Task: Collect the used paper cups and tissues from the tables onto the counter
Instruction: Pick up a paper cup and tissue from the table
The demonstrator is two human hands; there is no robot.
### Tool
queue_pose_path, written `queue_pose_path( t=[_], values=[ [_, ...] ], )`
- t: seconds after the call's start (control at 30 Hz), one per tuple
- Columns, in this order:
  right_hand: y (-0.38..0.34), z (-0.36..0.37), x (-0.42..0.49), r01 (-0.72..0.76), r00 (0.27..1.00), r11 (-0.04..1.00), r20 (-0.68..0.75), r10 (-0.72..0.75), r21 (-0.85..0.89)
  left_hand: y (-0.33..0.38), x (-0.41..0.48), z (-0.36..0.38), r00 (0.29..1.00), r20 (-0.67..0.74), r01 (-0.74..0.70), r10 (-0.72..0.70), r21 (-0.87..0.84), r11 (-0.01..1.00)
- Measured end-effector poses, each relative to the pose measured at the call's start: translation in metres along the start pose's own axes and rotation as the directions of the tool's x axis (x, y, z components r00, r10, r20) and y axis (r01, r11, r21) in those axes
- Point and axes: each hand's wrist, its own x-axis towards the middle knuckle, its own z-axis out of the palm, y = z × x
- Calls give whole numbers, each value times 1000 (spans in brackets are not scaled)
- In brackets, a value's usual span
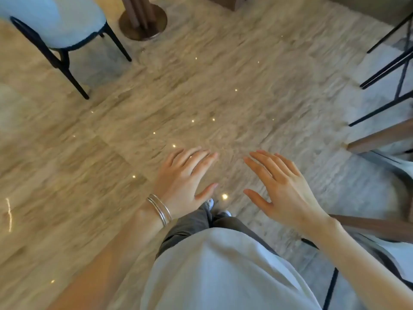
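Observation:
My left hand [185, 182] is held out in front of me over the floor, fingers spread and straight, holding nothing; silver bangles circle its wrist. My right hand [283, 186] hovers beside it, palm down, fingers also spread and empty. No paper cup or tissue shows anywhere in view, and no tabletop or counter surface is visible. The picture is blurred by motion.
Glossy beige stone floor [201, 97] fills the view. A pale blue chair on black legs [55, 25] stands far left, beside a round brass table base [143, 21]. Black chair legs [391, 70] and wooden edges [380, 137] crowd the right side. My legs and shoes [210, 206] are below.

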Motion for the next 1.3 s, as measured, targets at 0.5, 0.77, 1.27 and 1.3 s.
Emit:
queue_pose_path(
  t=[0.5,0.77,1.27,1.3],
  values=[
    [-7,-5,89,240,967,966,-116,-228,98,-39,-5,-15,907,-179,390,-383,9,921],
    [-38,-38,171,278,961,958,-24,-277,65,-104,10,-81,908,-135,400,-397,-2,917],
    [-88,-63,366,340,937,940,-95,-335,36,-270,70,-155,919,-133,381,-372,51,923],
    [-87,-62,375,331,941,943,-95,-326,40,-277,75,-155,916,-129,388,-379,51,920]
  ],
)
